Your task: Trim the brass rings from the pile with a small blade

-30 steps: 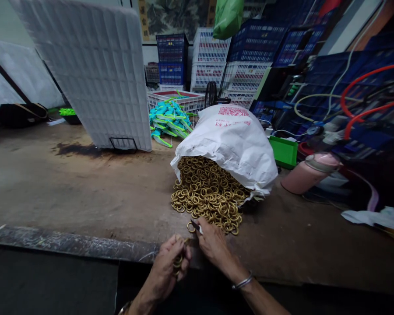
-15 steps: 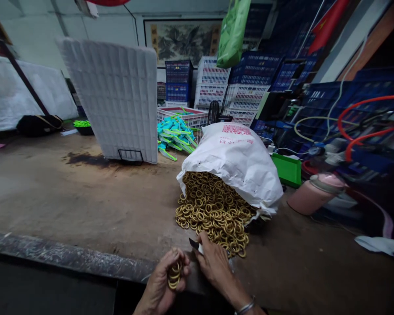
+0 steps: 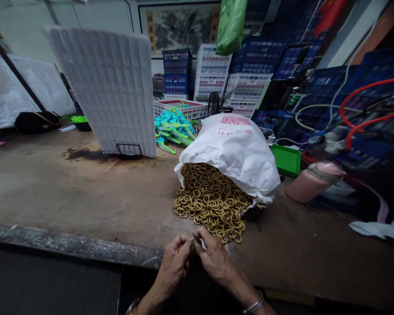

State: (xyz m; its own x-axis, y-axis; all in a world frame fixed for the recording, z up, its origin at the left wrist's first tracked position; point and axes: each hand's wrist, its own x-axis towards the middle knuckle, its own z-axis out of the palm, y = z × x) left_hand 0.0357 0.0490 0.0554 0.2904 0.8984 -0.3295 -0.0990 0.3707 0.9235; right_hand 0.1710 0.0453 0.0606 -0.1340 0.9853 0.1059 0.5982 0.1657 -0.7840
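Gold-coloured rings (image 3: 213, 210) spill in a heap from the mouth of a white woven sack (image 3: 236, 153) lying on the table. In front of the heap, at the table's near edge, my two hands meet. My left hand (image 3: 175, 260) is closed around rings, mostly hidden by its fingers; a sliver of one shows at the fingertips. My right hand (image 3: 213, 256) pinches a small dark-bladed knife (image 3: 197, 239), whose handle is largely covered. Its blade is at or very near the ring in my left fingertips; contact is unclear.
A white padded panel (image 3: 118, 92) stands in a black wire stand on the table (image 3: 85, 197). Behind are turquoise-and-green pieces (image 3: 174, 127) and stacked crates (image 3: 212, 65). To the right are a green tray (image 3: 285, 159), a pink bottle (image 3: 311, 181) and orange hoses (image 3: 348, 118).
My left hand has turned over and come up to my right hand, so its rings are now mostly hidden. The knife blade has come to the left fingertips. The view has tilted slightly down.
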